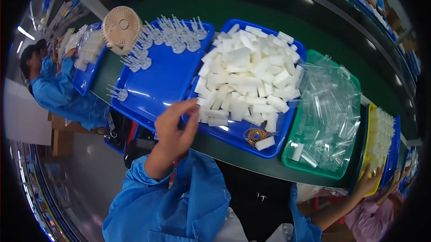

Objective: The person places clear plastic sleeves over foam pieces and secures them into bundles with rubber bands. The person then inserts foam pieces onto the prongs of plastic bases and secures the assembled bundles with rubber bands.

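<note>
My left hand (176, 127), in a blue sleeve, reaches over the near left corner of a blue tray (269, 150). The tray is heaped with white foam blocks (249, 78). The fingers are spread and their tips touch the nearest blocks; nothing is held. My right hand (368, 182) stretches far to the right and grips the near rim of a yellow tray (367, 152) of small white pieces. A loose white block (265, 143) and a coil of yellow rubber bands (255, 134) lie in the blue tray's near corner.
A second blue tray (157, 89) to the left holds white plastic stands (177, 35) along its far edge. A beige desk fan (121, 28) stands behind it. A green tray (292, 163) holds clear plastic tubes (330, 111). Co-workers sit at left (49, 89) and lower right (397, 177).
</note>
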{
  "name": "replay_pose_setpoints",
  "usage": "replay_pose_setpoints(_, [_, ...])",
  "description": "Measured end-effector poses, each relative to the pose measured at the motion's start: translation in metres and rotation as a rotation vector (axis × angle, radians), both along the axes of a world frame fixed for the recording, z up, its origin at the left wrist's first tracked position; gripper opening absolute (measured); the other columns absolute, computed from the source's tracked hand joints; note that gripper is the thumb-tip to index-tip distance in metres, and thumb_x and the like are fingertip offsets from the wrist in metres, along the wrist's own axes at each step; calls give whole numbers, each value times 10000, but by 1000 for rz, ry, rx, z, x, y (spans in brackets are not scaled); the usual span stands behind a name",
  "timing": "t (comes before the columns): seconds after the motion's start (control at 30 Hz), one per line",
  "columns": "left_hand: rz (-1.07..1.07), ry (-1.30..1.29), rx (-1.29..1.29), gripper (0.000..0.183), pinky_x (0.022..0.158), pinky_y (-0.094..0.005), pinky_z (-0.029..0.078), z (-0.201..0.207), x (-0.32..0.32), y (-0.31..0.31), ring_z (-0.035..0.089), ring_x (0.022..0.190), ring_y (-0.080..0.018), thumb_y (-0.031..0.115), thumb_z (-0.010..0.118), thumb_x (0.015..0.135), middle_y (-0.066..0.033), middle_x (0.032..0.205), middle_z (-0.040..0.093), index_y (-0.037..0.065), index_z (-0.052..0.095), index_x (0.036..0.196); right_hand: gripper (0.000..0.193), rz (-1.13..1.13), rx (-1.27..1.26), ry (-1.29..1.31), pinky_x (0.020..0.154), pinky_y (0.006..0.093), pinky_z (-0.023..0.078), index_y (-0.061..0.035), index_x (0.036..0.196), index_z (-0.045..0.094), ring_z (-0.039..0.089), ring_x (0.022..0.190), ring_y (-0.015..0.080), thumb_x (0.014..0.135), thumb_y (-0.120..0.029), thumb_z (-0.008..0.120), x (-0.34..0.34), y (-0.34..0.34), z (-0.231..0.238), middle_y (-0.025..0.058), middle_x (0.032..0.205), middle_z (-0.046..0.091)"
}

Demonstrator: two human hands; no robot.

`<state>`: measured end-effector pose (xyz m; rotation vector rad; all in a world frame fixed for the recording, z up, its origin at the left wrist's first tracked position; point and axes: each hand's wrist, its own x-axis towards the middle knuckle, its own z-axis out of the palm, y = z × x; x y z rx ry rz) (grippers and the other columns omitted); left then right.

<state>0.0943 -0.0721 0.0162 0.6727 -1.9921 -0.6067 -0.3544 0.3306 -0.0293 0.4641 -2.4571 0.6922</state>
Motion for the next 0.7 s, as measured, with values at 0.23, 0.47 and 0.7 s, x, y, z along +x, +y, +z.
replay_pose_setpoints(0.23, [422, -571, -201, 231, 703, -365, 490, 3, 56, -101, 598, 838, -319, 58, 627, 767, -142, 955, 594, 37, 580, 992, 426, 234, -148, -98, 895, 300, 410, -38, 1289, 443, 525, 1036, 186, 891, -133, 559, 79, -83, 76, 91, 1259, 506])
replay_pose_setpoints(0.47, [513, -939, -237, 316, 743, -405, 478, -14, 73, -169, 574, 915, -324, 52, 620, 732, -128, 982, 558, 69, 535, 1037, 298, 1068, 139, -292, 701, 281, 471, -42, 984, 625, 619, 771, 200, 696, 23, 665, 178, -235, 121, 119, 957, 624])
replay_pose_setpoints(0.7, [354, -645, -139, 234, 648, -364, 482, -1, 60, -137, 612, 790, -297, 14, 567, 764, -115, 934, 566, 45, 482, 981, 153, 1402, 442, 105, 635, 332, 443, -63, 796, 563, 568, 727, 215, 654, -54, 616, 208, -318, 88, 50, 717, 564])
